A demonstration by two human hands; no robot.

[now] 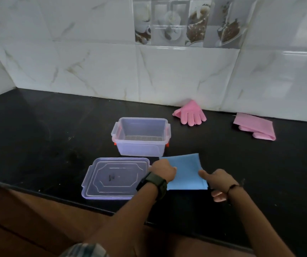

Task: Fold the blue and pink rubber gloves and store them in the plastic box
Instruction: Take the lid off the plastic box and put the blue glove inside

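Note:
A folded blue glove (186, 169) lies flat on the black counter just in front of the open clear plastic box (141, 147). My left hand (163, 170), with a dark watch on the wrist, grips the glove's left edge. My right hand (217, 179) pinches its right edge with the thumb on top. The box looks empty inside. One pink glove (190, 113) lies against the wall behind the box, fingers toward me. A second pink glove (254, 126), folded over, rests further right.
The box's clear lid (115, 178) lies flat to the left of the blue glove, near the counter's front edge (56, 196). A tiled wall (149, 71) closes off the back and left of the black counter.

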